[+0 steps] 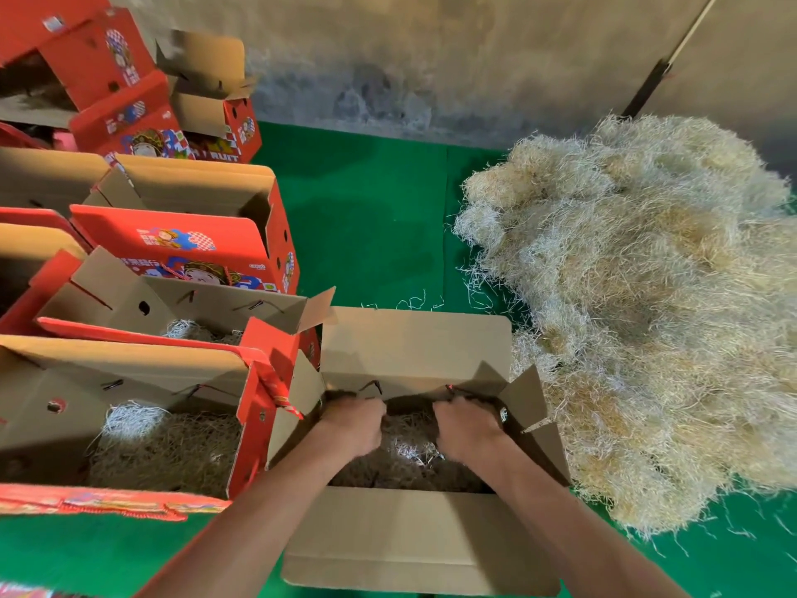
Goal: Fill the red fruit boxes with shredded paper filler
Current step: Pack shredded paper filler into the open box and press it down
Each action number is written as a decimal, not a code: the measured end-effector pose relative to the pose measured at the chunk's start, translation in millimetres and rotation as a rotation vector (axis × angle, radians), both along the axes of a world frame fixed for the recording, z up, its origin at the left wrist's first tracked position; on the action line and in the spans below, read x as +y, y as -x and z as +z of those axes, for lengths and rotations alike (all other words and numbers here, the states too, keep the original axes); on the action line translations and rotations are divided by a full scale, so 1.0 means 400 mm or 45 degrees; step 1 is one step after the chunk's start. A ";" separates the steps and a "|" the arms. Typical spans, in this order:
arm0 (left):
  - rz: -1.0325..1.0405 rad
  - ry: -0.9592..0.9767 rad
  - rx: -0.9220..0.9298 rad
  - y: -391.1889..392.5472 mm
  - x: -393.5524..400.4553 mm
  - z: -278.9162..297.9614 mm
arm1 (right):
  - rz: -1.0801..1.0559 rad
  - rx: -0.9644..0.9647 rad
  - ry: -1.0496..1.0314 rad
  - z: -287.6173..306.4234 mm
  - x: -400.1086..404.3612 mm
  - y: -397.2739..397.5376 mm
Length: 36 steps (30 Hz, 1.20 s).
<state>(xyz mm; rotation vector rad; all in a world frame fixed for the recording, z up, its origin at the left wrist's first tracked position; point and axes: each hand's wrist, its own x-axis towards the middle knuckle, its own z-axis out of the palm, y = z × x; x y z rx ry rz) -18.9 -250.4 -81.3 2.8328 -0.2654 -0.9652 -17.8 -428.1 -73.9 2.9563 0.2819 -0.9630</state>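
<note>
Filler (409, 457) (in box (414, 537)) pressed by both hands.

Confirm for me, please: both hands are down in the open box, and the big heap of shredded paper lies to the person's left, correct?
Not quite. In the head view both hands, left hand and right hand, are in the open box, but the heap of shredded paper lies to the person's right.
</note>
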 end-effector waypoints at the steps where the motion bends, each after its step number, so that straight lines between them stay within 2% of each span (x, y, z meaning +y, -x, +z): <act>1: -0.016 -0.020 0.049 0.000 -0.008 0.001 | 0.008 0.089 0.037 -0.009 0.011 0.009; 4: -0.020 -0.152 0.414 -0.003 -0.033 -0.028 | 0.104 0.321 0.204 -0.053 0.028 0.022; 6: -0.127 -0.327 0.483 0.005 -0.043 -0.047 | 0.141 0.363 0.230 -0.074 0.024 0.018; 8: -0.154 -0.358 0.461 0.011 -0.049 -0.063 | 0.166 0.357 0.229 -0.075 0.019 0.018; 11: -0.072 -0.182 0.365 0.007 -0.038 -0.059 | 0.107 0.208 0.107 -0.055 -0.004 0.012; 14: 0.026 -0.021 0.109 -0.004 -0.018 -0.045 | 0.006 -0.060 -0.045 -0.016 -0.036 -0.012; 16: 0.044 -0.065 -0.003 0.001 -0.018 -0.041 | 0.026 -0.127 0.021 -0.004 -0.042 -0.013; 19: 0.089 -0.097 0.080 0.012 -0.024 -0.061 | 0.009 0.018 0.159 -0.021 -0.030 0.019; 21: 0.125 -0.138 0.220 0.021 -0.023 -0.070 | -0.080 0.191 0.129 -0.042 -0.030 0.037; 23: 0.160 -0.193 0.314 0.028 -0.014 -0.067 | -0.154 0.260 0.104 -0.049 -0.029 0.039; 28: 0.157 -0.188 0.285 0.014 -0.017 -0.039 | -0.232 0.136 0.016 -0.030 -0.024 0.030; 32: 0.201 -0.165 0.040 0.014 -0.026 -0.033 | -0.243 -0.043 0.007 -0.022 -0.034 0.035; 34: 0.175 -0.218 -0.003 0.020 -0.022 -0.045 | -0.241 -0.007 0.004 -0.031 -0.039 0.046; 36: 0.108 -0.257 0.099 0.028 -0.017 -0.064 | -0.221 0.089 0.017 -0.050 -0.046 0.055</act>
